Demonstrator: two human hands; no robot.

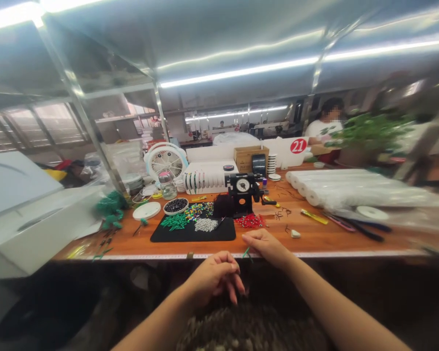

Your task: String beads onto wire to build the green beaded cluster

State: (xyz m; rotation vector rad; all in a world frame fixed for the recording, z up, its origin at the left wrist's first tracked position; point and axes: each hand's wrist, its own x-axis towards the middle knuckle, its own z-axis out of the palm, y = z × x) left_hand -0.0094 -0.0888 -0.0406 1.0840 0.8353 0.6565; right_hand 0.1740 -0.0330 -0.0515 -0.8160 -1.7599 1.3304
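Both hands sit at the near edge of the bench [332,239], below the black mat [193,231], so the bead piles stay within reach w/o leaning.

Left hand [214,275] hangs just off the bench edge over the lap, fingers curled in and tips pressed together, as if pinching sth fine like a thread. View is too blurred to see what, if anything, is between them.

Right hand [267,246] rests on the edge, thumb and forefinger pinching a thin green piece [246,253] that points down and left toward the left hand. Held low and close, probably so both hands can meet over the lap.

On the mat, sorted by kind: green sticks [174,222] at left, mixed beads [199,211] behind, white beads [206,224] in the middle. Red pieces [249,221] lie just off the mat's right corner, nearest the right hand. A bowl [175,205] of dark beads and a white lid [147,210] sit left of the mat.

Behind the mat stands a black dial gadget [241,192], and beyond it a fan [165,161], a cardboard box [247,156] and a "21" sign [298,146]. White rolls [344,187] lie well to the right, with pens [354,226] in front. Another person [324,127] sits at the far side, apart from this work.
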